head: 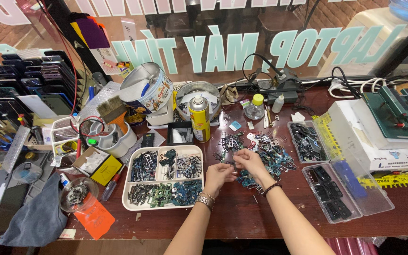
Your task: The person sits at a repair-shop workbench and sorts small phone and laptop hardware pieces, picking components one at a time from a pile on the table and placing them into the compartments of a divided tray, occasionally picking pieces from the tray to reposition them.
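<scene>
Fingers of both hands pinch small parts [260, 156] over the table [242, 217].

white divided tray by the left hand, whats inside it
The white divided tray holds heaps of small dark, silver and blue-green parts, sorted by compartment. The tray floor beneath them is mostly covered. The left hand rests beside it.

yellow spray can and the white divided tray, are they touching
Apart. The head view shows the yellow spray can standing behind the white divided tray, with a strip of bare table between them.
</scene>
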